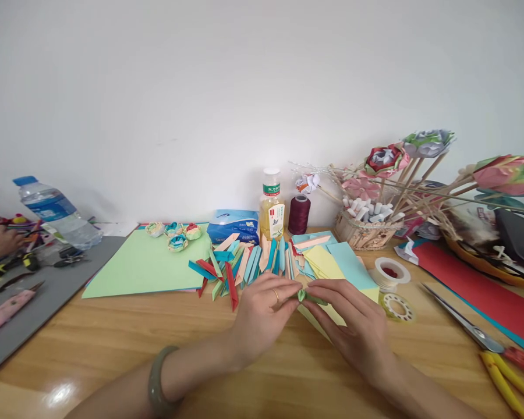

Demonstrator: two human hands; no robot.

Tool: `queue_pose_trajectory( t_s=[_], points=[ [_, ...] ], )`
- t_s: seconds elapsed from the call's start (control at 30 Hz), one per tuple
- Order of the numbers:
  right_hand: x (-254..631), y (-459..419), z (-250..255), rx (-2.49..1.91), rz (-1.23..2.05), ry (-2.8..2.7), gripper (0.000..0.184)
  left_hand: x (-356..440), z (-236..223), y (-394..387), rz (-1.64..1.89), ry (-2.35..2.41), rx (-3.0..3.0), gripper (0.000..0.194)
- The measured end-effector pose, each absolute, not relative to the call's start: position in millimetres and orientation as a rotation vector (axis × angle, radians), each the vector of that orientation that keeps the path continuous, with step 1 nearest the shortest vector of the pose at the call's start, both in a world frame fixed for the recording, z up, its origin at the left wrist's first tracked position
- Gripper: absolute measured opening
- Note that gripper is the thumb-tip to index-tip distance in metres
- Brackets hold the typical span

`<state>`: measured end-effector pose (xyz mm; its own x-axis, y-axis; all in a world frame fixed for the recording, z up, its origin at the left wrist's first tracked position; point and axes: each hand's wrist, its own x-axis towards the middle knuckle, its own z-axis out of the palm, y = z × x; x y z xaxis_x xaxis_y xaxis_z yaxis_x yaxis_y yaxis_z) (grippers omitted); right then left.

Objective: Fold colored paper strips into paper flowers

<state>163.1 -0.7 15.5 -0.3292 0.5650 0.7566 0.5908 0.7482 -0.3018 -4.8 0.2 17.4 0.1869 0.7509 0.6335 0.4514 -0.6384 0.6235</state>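
Note:
Between my two hands is a small piece of folded green paper (pixel 301 295). My left hand (pixel 262 308), with a ring on one finger, pinches its left side. The fingers of my right hand (pixel 353 323) close on its right side and partly cover it. Just beyond my hands lies a heap of folded paper strips (pixel 251 262) in blue, red, peach and green. Yellow paper sheets (pixel 325 262) and light blue paper (pixel 349 265) lie behind and beneath my right hand.
Scissors (pixel 471 326), tape rolls (pixel 390 273), red paper (pixel 467 285) and a basket (pixel 369 231) with paper flowers stand right. Behind are a drink bottle (pixel 272 203), thread spool (pixel 299 214) and tissue pack (pixel 233 226). Left are green sheets (pixel 144 265), a water bottle (pixel 56 210) and another person's hand (pixel 2 244).

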Motion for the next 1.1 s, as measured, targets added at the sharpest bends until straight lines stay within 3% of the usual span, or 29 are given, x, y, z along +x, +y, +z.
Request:
queue_pose_trajectory(
  t_s=[1.1],
  points=[
    [162.3,0.9,22.7,-0.799,-0.033,-2.065,0.015,-5.2,17.8,0.0,1.53,1.043,2.267,0.023]
  ],
)
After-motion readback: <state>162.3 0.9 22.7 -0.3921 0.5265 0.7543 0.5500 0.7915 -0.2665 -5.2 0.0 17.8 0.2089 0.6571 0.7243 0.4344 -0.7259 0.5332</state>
